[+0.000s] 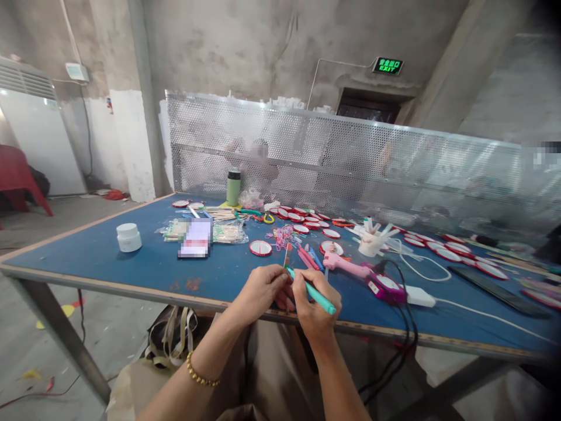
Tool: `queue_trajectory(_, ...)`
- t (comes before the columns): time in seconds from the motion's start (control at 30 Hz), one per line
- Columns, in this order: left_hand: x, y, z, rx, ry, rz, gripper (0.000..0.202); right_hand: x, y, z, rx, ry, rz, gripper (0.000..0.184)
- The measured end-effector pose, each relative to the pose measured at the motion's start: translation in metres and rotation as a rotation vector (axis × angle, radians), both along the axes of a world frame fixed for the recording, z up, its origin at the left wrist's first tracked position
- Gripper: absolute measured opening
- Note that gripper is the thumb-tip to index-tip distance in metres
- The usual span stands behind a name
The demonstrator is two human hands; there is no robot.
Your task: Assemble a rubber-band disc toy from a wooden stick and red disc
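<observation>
My left hand (pixel 262 290) is closed in a pinch at the near edge of the blue table (pixel 109 260), its fingertips pressed on something small that I cannot make out. My right hand (pixel 312 307) touches it from the right and grips a teal pen-like tool (pixel 316 292), whose tip meets the left fingertips. Just beyond the hands lie several red and blue sticks (pixel 309 257) and a thin orange stick (pixel 287 255). A round red-rimmed white disc (pixel 260 248) lies further back.
A pink glue gun (pixel 348 268) with black and white cables lies to the right, beside a white cup of sticks (pixel 370 241). Many red-rimmed discs (pixel 307 219) cover the far side. A white jar (pixel 128 237), green bottle (pixel 233 187) and bagged wooden sticks (pixel 228 233) stand left. A perforated metal screen (pixel 350 158) backs the table.
</observation>
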State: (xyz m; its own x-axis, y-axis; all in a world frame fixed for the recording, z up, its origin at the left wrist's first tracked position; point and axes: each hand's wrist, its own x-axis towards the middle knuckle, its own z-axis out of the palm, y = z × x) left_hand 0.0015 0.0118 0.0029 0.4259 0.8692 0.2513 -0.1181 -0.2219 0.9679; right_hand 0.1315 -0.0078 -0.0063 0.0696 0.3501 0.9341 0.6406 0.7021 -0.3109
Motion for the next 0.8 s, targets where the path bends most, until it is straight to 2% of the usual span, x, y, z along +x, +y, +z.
queue_trajectory(0.8, 0.0, 0.0009, -0.0003, -0.01, -0.009, 0.0, 0.028, -0.0004, -0.0002, 0.0011, -0.007, 0.009, -0.021, 0.013)
